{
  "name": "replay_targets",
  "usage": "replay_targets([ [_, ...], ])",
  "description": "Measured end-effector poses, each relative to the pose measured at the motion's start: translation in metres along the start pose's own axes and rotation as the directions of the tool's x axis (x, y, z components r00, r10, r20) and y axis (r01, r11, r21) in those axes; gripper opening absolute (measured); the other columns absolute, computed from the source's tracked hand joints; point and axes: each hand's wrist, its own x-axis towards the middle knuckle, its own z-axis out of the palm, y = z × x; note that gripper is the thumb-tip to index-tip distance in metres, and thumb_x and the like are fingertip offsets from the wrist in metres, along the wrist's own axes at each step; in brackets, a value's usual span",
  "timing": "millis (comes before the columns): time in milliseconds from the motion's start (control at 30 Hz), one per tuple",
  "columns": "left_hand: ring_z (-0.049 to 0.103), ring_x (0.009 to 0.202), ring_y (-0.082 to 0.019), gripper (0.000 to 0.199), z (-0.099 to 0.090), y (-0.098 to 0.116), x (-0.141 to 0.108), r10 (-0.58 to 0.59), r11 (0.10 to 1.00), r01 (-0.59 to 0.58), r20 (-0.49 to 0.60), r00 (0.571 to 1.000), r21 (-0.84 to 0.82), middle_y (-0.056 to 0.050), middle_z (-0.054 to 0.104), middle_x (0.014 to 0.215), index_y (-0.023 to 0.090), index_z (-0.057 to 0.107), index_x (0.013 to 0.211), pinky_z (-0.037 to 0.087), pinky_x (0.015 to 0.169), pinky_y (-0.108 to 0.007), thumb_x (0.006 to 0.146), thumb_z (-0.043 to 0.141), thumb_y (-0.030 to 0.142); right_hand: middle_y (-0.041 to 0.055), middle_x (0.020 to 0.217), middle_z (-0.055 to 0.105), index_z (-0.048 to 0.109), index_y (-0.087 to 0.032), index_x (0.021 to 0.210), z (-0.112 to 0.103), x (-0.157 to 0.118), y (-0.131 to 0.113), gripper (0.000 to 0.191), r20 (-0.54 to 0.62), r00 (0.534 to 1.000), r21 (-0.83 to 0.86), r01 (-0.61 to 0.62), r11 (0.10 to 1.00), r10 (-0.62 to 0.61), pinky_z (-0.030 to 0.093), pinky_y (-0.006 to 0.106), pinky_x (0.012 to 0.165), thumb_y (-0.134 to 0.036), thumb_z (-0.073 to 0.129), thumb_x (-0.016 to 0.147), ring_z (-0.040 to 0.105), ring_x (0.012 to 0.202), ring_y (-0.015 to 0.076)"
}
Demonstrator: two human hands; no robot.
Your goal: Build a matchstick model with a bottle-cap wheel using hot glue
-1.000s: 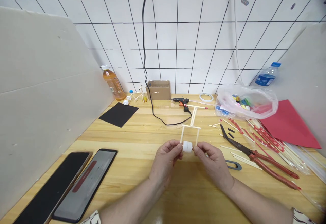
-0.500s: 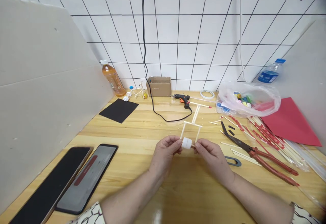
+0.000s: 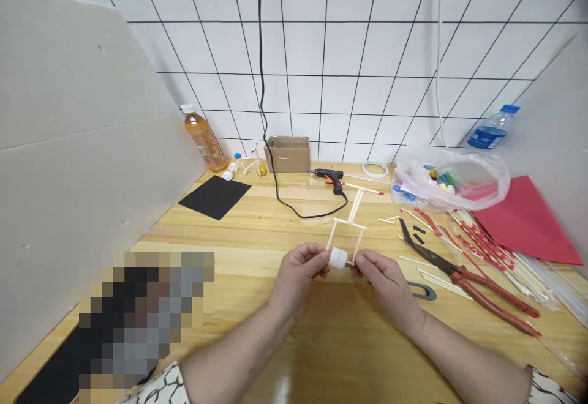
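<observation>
Between my two hands is a frame of thin pale wooden sticks (image 3: 350, 223), forked at the near end, with a red-tipped crossbar at the far end. A white bottle-cap wheel (image 3: 339, 258) sits between the two prongs of the fork, on a short thin rod. My left hand (image 3: 303, 267) pinches the left prong's end beside the wheel, thumb against fingers. With thumb and forefinger, my right hand (image 3: 381, 275) grips the right prong's end near the rod. The fingertips partly hide the joints there.
A black glue gun (image 3: 328, 176) lies behind the frame, its cord running up the tiled wall. Red-handled pliers (image 3: 452, 269), matchsticks (image 3: 500, 254) and a plastic bag (image 3: 493, 187) are on the right. Black card (image 3: 215, 197), a drink bottle (image 3: 205, 141) and a small box (image 3: 288, 156) stand or lie left.
The view shifts slightly. Both hands keep their pinch on the stick frame, with hardly any movement. A pixelated patch now covers the phones at the left.
</observation>
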Motion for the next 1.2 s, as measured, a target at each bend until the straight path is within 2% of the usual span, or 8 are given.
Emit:
replay_targets([
  [167,0.048,0.05,-0.007,0.023,0.0,0.0,0.0,-0.003,1.0,0.003,0.01,1.0,0.014,0.001,0.058,0.055,0.012,0.064,0.068,0.034,0.052,-0.019,0.055,0.078,0.025,-0.0028,0.057,0.042,0.048,-0.019,0.061,0.002,0.0,0.002,0.035,0.006,1.0,-0.024,0.007,1.0,-0.007,0.032,0.025,0.054,-0.047,0.047,0.082,0.039,0.057,0.0129],
  [433,0.047,0.049,-0.006,0.024,-0.003,-0.004,0.004,-0.009,1.0,0.009,0.035,0.999,-0.012,0.002,0.057,0.055,0.012,0.064,0.068,0.033,0.052,-0.019,0.055,0.079,0.027,-0.0035,0.057,0.038,0.045,-0.019,0.06,0.003,0.0,0.005,0.033,-0.01,0.999,-0.084,0.032,0.996,-0.033,0.031,0.025,0.054,-0.044,0.046,0.083,0.036,0.057,0.0123],
  [1000,0.043,0.049,-0.005,0.022,-0.004,-0.004,0.005,0.027,0.999,-0.028,0.033,0.999,0.025,0.003,0.056,0.054,0.012,0.064,0.067,0.029,0.05,-0.019,0.056,0.077,0.026,-0.0038,0.055,0.039,0.046,-0.019,0.059,0.008,-0.001,0.008,0.032,-0.034,0.999,-0.055,0.033,0.998,-0.035,0.03,0.023,0.052,-0.041,0.048,0.082,0.037,0.054,0.0116],
  [1200,0.044,0.05,-0.005,0.024,-0.003,-0.002,0.003,0.016,1.0,-0.016,0.066,0.998,0.005,0.003,0.057,0.055,0.013,0.065,0.069,0.03,0.052,-0.019,0.056,0.078,0.027,-0.0031,0.057,0.042,0.048,-0.019,0.061,0.008,-0.001,0.011,0.032,-0.068,0.997,-0.047,0.027,0.999,-0.03,0.032,0.024,0.054,-0.042,0.048,0.083,0.039,0.057,0.0122],
])
